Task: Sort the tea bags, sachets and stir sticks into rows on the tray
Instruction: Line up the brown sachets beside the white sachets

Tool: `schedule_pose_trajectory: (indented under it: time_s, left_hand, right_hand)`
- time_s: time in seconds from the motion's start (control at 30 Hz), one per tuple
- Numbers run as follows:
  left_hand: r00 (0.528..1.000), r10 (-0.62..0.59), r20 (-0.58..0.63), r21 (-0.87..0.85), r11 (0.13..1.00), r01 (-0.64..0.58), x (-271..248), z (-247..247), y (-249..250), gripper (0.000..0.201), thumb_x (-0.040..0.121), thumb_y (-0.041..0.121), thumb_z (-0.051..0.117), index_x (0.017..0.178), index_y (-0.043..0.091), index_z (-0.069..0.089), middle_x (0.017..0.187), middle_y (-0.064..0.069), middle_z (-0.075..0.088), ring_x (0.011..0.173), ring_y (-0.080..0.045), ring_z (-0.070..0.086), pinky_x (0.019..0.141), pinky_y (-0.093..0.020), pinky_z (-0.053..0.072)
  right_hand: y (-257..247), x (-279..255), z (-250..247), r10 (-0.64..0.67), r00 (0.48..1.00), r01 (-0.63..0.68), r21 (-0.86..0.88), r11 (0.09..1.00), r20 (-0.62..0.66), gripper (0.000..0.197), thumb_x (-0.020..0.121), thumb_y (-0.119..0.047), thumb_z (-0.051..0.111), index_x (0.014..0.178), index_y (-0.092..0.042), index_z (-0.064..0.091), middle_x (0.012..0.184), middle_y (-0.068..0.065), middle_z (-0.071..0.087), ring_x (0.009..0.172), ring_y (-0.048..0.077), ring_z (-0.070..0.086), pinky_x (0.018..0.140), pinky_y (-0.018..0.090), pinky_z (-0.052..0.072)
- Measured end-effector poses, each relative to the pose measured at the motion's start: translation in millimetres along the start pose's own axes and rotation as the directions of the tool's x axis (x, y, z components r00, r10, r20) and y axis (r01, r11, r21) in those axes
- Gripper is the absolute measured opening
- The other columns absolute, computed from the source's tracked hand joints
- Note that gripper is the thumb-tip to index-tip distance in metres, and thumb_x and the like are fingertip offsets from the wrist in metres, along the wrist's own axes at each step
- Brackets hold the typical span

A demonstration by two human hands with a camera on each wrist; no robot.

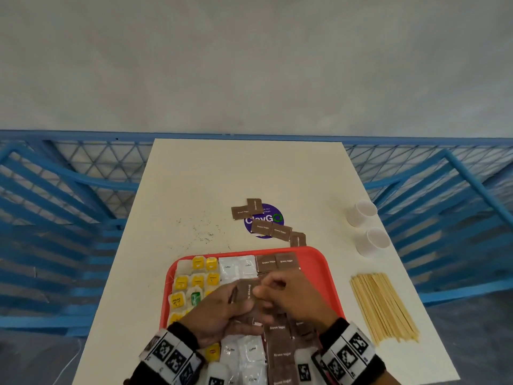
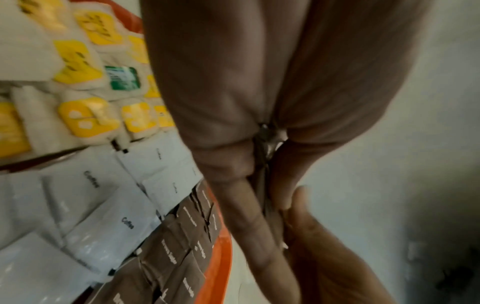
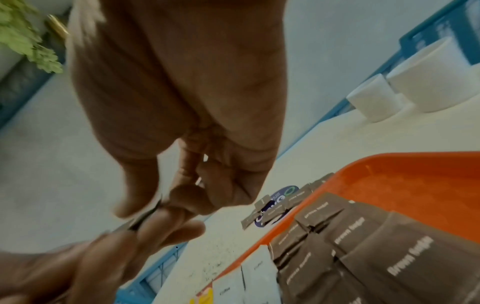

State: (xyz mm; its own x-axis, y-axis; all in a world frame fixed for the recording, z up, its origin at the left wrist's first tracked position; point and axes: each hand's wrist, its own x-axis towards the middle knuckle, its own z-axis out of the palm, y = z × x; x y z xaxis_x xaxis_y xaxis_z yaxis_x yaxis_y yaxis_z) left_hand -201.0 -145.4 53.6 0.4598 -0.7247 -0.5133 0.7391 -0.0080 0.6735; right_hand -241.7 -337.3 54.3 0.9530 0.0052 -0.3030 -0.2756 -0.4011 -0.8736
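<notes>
Both hands [image 1: 251, 301] pinch one brown sachet [image 1: 248, 290]; five sachets [image 1: 281, 231], two cups [image 1: 373, 241] outside

I see the red tray [image 1: 319, 262] near my edge of the table, filled in columns: tea bags [image 1: 198, 280] with yellow tags and one green on the left, white coffee sachets [image 1: 236, 266] in the middle, brown sugar sachets [image 1: 277, 262] to their right. One brown sachet [image 1: 248, 290] stands upright above the tray, pinched between both hands. Five more brown sachets [image 1: 270, 228] lie loose on the table beyond the tray. The stir sticks [image 1: 384, 307] lie bundled on the table right of the tray.
</notes>
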Motion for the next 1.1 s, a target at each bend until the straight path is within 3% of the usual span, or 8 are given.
schedule_pose_trajectory:
  time_s: [0.2,0.3,0.53,0.67,0.73,0.83,0.93,1.1]
  left_hand:
    - [0.994,0.085,-0.062,0.418,0.907,-0.051,5.4,15.0,6.2,0.024,0.098,0.02,0.062,0.11,0.0,0.065,0.096,-0.023,0.073,0.061,-0.022,0.069,0.047,-0.024,0.052]
    - [0.996,0.066,-0.065,0.519,0.854,-0.022,7.8,16.8,3.1,0.027,0.095,0.024,0.067,0.101,-0.002,0.069,0.087,-0.022,0.074,0.051,-0.019,0.063,0.04,-0.021,0.044]
    - [0.991,0.075,-0.11,0.529,0.849,-0.006,16.0,24.9,-9.8,0.022,0.09,0.027,0.072,0.09,0.005,0.069,0.072,-0.013,0.073,0.043,-0.016,0.055,0.04,-0.021,0.039]
    - [0.972,0.166,-0.166,0.564,0.824,-0.044,20.0,17.4,-12.6,0.028,0.084,0.035,0.076,0.082,0.008,0.07,0.054,-0.014,0.059,0.04,-0.016,0.046,0.042,-0.022,0.035]
    - [0.974,0.17,-0.147,0.605,0.795,-0.048,21.1,15.8,-15.2,0.024,0.087,0.028,0.076,0.081,0.005,0.07,0.053,-0.014,0.06,0.04,-0.016,0.046,0.042,-0.021,0.035]
    - [0.954,0.22,-0.204,0.594,0.803,-0.058,24.2,18.1,-20.5,0.02,0.091,0.017,0.071,0.078,0.002,0.071,0.052,-0.005,0.062,0.039,-0.014,0.046,0.041,-0.02,0.035]
    - [0.909,0.234,-0.345,0.442,0.895,-0.063,31.0,22.2,-30.4,0.023,0.093,0.014,0.067,0.081,-0.005,0.07,0.055,-0.007,0.062,0.039,-0.013,0.043,0.041,-0.019,0.031]
    - [0.863,0.169,-0.476,0.243,0.968,-0.056,42.3,32.3,-39.6,0.023,0.094,0.013,0.066,0.087,-0.009,0.066,0.057,-0.005,0.063,0.041,-0.011,0.045,0.04,-0.019,0.03]
  right_hand:
    - [-0.1,-15.5,-22.5,0.009,1.0,-0.009,0.202,0.979,0.002,0.022,0.094,-0.028,0.066,0.073,-0.022,0.068,0.062,-0.009,0.06,0.058,0.006,0.052,0.061,0.021,0.042]
    - [4.7,-21.2,-24.7,0.043,0.999,-0.04,0.271,0.962,-0.007,0.029,0.098,-0.028,0.058,0.07,-0.025,0.067,0.059,-0.003,0.056,0.054,0.012,0.049,0.058,0.029,0.041]
    - [23.8,-37.2,-17.2,0.002,0.999,0.008,0.271,0.962,-0.036,0.022,0.092,-0.032,0.069,0.078,-0.016,0.067,0.076,-0.002,0.072,0.069,0.011,0.065,0.068,0.027,0.051]
    - [41.0,-37.2,-23.8,-0.09,0.991,0.095,-0.039,0.995,0.103,0.036,0.089,-0.022,0.071,0.061,-0.039,0.055,0.07,-0.02,0.055,0.067,-0.001,0.049,0.067,0.018,0.041]
    - [47.1,-36.7,-25.4,-0.115,0.984,0.13,-0.107,0.986,0.139,0.037,0.087,-0.023,0.073,0.059,-0.037,0.052,0.072,-0.016,0.052,0.07,0.001,0.049,0.067,0.021,0.042]
    - [48.3,-35.5,-27.5,-0.002,0.999,0.004,0.045,0.999,-0.035,0.02,0.086,-0.025,0.075,0.067,-0.026,0.069,0.076,-0.003,0.069,0.07,0.012,0.062,0.066,0.028,0.052]
    - [46.9,-35.4,-25.8,0.161,0.943,-0.072,0.293,0.953,-0.292,0.016,0.085,-0.03,0.077,0.078,-0.016,0.076,0.077,0.008,0.075,0.068,0.019,0.067,0.062,0.031,0.056]
    - [48.9,-34.2,-14.1,0.263,0.941,-0.182,0.338,0.923,-0.211,0.018,0.086,-0.026,0.075,0.08,-0.009,0.074,0.064,0.006,0.068,0.057,0.015,0.056,0.052,0.025,0.043]
